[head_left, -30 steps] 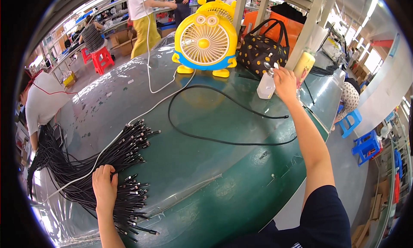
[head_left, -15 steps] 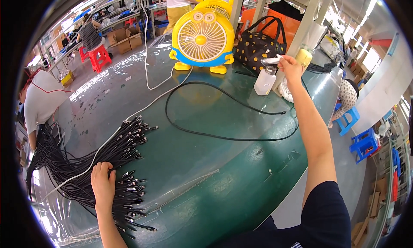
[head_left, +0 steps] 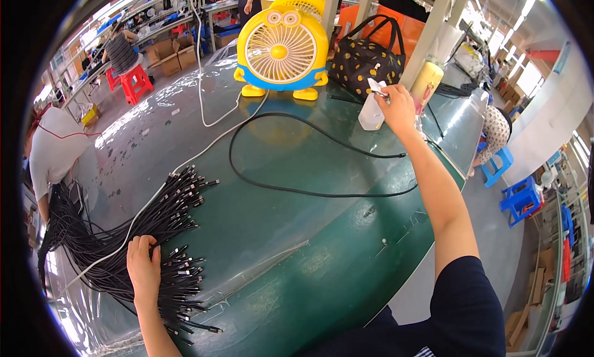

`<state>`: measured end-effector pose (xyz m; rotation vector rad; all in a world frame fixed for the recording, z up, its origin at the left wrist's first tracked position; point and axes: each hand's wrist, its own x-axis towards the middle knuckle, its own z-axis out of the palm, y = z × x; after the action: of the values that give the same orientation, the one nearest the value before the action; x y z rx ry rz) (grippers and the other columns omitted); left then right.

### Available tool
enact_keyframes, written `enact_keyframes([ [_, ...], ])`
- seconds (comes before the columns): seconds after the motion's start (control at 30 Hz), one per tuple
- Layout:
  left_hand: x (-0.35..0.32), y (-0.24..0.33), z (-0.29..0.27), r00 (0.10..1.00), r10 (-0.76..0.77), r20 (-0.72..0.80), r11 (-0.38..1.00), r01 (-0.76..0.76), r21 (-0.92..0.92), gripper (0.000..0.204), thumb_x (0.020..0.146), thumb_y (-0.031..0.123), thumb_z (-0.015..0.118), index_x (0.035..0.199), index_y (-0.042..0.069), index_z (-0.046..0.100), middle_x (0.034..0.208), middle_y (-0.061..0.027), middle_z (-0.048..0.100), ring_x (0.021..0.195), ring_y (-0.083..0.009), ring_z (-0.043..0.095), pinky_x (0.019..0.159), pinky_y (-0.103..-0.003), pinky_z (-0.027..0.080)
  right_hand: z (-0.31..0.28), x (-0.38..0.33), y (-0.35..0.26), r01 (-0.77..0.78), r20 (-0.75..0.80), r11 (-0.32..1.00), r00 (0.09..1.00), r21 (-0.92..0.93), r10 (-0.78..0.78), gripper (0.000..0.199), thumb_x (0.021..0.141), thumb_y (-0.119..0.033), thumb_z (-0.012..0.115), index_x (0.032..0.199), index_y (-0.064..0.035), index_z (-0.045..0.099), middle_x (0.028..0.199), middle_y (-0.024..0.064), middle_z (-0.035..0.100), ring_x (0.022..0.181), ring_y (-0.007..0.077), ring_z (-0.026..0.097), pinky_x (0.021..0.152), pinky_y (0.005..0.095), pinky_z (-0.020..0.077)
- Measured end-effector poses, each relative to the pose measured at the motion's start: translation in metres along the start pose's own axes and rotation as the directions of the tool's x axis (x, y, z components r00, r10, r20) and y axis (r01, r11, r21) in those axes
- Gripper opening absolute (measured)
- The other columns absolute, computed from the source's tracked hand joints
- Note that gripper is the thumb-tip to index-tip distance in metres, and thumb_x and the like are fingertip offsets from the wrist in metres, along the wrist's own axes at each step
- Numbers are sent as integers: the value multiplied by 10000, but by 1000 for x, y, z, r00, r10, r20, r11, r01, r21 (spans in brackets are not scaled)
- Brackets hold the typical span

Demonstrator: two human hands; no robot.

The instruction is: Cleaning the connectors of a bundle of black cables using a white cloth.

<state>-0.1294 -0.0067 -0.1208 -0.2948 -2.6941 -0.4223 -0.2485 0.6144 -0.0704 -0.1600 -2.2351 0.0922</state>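
Note:
My left hand [head_left: 143,264] lies on a thick bundle of black cables [head_left: 102,242], its fingers curled over them. Many small metal plugs fan out from the bundle's right end. Out at the far right, my right hand [head_left: 398,112] pinches a small white cloth [head_left: 375,86] directly beside a squat whitish bottle [head_left: 371,115]. My fingers and the cloth cover the bottle's top. A single black cable [head_left: 231,156] lies in a wide loop on the green table, one end near my right forearm.
A yellow and blue character-shaped fan [head_left: 281,53] stands at the back, left of a dotted black bag [head_left: 365,66]. A yellow cylinder [head_left: 427,84] stands by a post. A white cord [head_left: 207,148] crosses the bundle. At the far left, a person in white [head_left: 59,149] leans over the table.
My right hand has come down and left with the white cloth, beside the bottle, whose dark top is now hidden. My left hand stays on the bundle. The view has shifted slightly.

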Motion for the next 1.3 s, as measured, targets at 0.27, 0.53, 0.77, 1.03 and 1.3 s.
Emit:
enact_keyframes([
  [0.27,1,0,0,1000,12,8,1000,-12,6,170,761,-24,645,890,14,541,834,-106,523,810,-287,522,728,-394,431,-3,-1,5,-158,-7,948,986,277,167,188,790,-189,711,871,-41,627,929,118,614,849,299,612,748,408,479],
  [0.53,-3,-9,0,1000,-6,28,1000,6,-3,143,788,-9,623,896,4,531,852,-122,507,825,-305,518,732,-397,423,1,-99,-51,-37,317,903,942,429,-112,125,809,-146,633,854,-37,592,859,165,618,864,358,598,766,440,471],
  [0.77,-1,-1,7,1000,3,16,1000,-2,-27,147,789,-21,621,903,-1,531,849,-120,507,821,-293,521,728,-394,428,-39,-138,-13,-36,361,963,930,265,-64,122,817,-75,591,933,-48,564,919,141,574,921,345,567,810,427,454],
  [1.03,-5,-11,-8,999,-23,23,1000,23,7,142,795,14,621,923,23,562,864,-125,538,831,-310,551,741,-386,451,-52,-140,127,-89,368,991,922,-96,119,135,853,-87,528,965,-37,586,984,179,611,948,379,575,804,461,457],
  [1.3,4,-13,-7,997,70,17,997,-69,-23,134,795,105,665,891,47,591,844,-104,571,847,-296,577,737,-385,470,-51,-115,180,-5,163,993,986,-121,25,93,891,-121,549,927,-36,562,800,126,567,721,290,552,662,400,438],
])
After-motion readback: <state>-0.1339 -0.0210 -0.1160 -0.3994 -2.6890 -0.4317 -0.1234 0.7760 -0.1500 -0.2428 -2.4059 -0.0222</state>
